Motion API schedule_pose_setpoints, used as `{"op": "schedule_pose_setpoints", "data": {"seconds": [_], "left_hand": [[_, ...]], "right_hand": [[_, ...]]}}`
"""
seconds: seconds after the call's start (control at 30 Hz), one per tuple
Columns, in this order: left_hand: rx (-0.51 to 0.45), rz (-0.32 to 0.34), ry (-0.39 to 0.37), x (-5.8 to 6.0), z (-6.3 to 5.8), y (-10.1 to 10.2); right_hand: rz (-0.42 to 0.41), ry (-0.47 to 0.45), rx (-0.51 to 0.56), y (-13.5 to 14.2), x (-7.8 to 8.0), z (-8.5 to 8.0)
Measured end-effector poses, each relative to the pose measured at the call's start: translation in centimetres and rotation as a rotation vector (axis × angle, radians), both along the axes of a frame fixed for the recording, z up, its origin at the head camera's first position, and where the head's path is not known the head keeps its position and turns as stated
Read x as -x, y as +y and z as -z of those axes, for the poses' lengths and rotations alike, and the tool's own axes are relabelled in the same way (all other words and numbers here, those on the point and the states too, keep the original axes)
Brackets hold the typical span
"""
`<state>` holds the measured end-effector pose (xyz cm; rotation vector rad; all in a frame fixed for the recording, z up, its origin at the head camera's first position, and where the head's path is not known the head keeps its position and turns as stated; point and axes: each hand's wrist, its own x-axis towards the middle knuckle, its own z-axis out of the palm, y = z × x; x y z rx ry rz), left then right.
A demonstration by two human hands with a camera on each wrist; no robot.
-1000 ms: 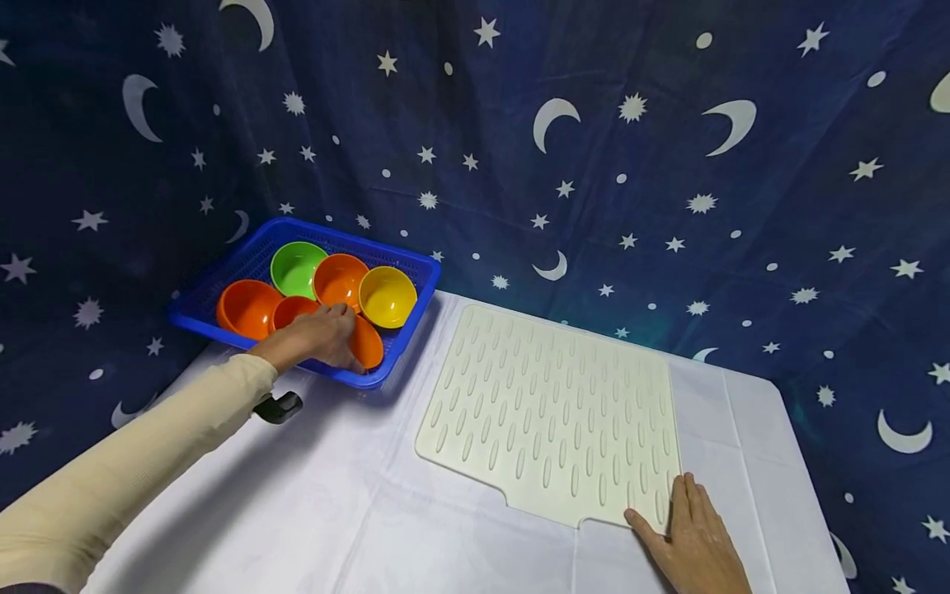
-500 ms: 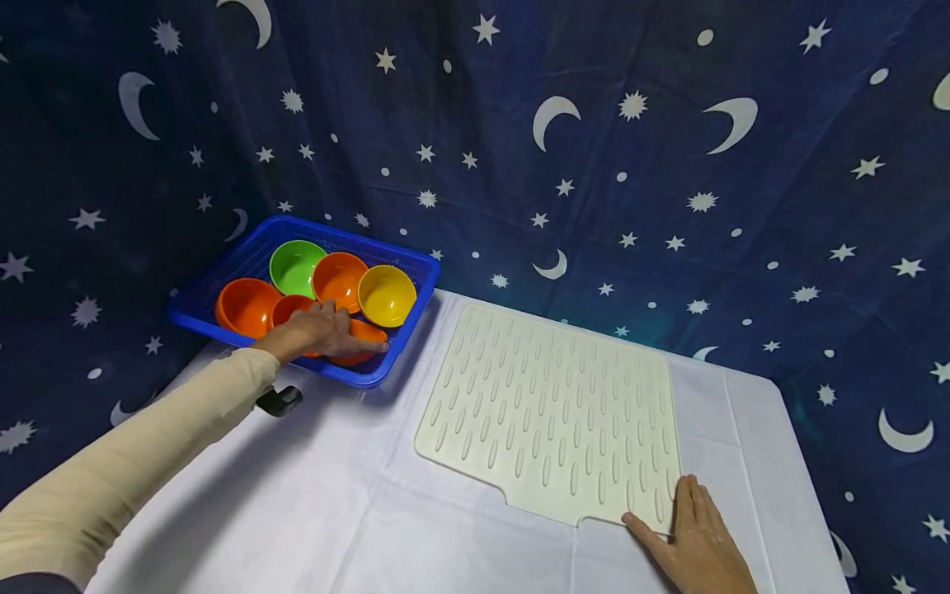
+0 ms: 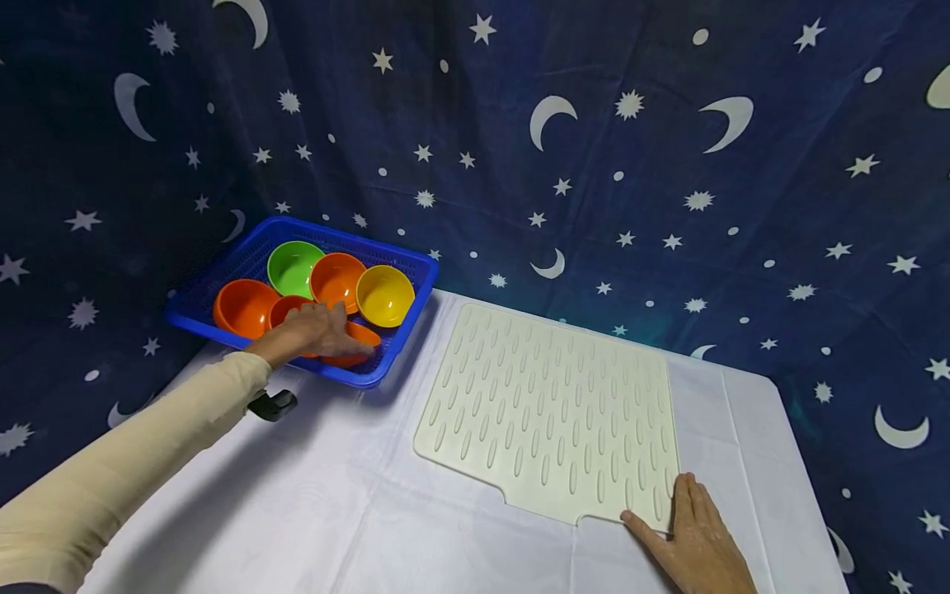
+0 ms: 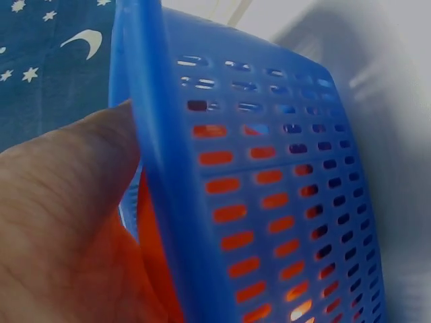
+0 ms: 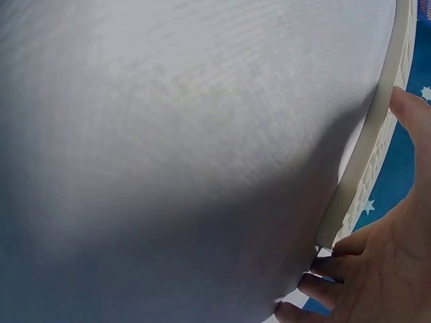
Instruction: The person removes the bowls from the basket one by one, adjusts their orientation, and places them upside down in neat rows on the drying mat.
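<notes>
My left hand (image 3: pixel 326 332) reaches into a blue basket (image 3: pixel 411 330) and holds an orange bowl (image 3: pixel 361 334) at the near right corner, thumb across its near side. In the left wrist view, the thumb (image 4: pixel 101 148) lies beside the basket's rim and orange shows through the slots. Other bowls sit around the hand: green (image 3: pixel 291 266), yellow (image 3: pixel 385 297) and several orange ones (image 3: pixel 243 307). My right hand (image 3: pixel 698 540) rests with straight fingers at the near right corner of a cream ridged mat (image 3: pixel 552 412), thumb on its front edge, fingers along its side.
A white cloth (image 3: pixel 297 511) covers the table under the basket and mat. Behind stands a dark blue curtain (image 3: pixel 475 107) with moons and stars. A black strap piece (image 3: pixel 273 404) hangs beneath the left wrist.
The left thumb swings out to the right over the orange bowl, then draws back a little. That bowl tips to sit flatter in the basket. The right hand and mat stay put.
</notes>
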<state>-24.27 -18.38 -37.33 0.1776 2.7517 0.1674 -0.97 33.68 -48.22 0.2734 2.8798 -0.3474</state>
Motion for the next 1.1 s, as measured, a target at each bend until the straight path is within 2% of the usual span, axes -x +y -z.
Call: {"op": "schedule_pose_setpoints", "data": {"seconds": [0.33, 0.47, 0.57, 0.77, 0.9, 1.1], "left_hand": [[-0.078, -0.052, 0.074, -1.0, -1.4, -1.7], [-0.184, -0.093, 0.132, -1.7, -2.2, -2.3], [-0.279, -0.121, 0.21, -2.4, -2.6, -2.3], [-0.491, -0.155, 0.352, -3.8, -3.2, -1.0], [-0.604, -0.163, 0.388, -4.3, -3.6, 0.6], [-0.68, -0.174, 0.404, -4.4, -4.2, 2.8]], "right_hand": [[-0.003, 0.007, -0.003, 0.0, 0.1, 0.0], [-0.004, 0.018, -0.005, 0.0, 0.1, 0.0], [-0.01, 0.023, -0.006, 0.1, 0.0, 0.0], [-0.018, 0.02, -0.003, 0.1, 0.0, -0.1], [-0.017, 0.026, 0.0, 0.1, 0.0, 0.0], [-0.01, 0.035, 0.005, 0.1, 0.0, 0.1]]}}
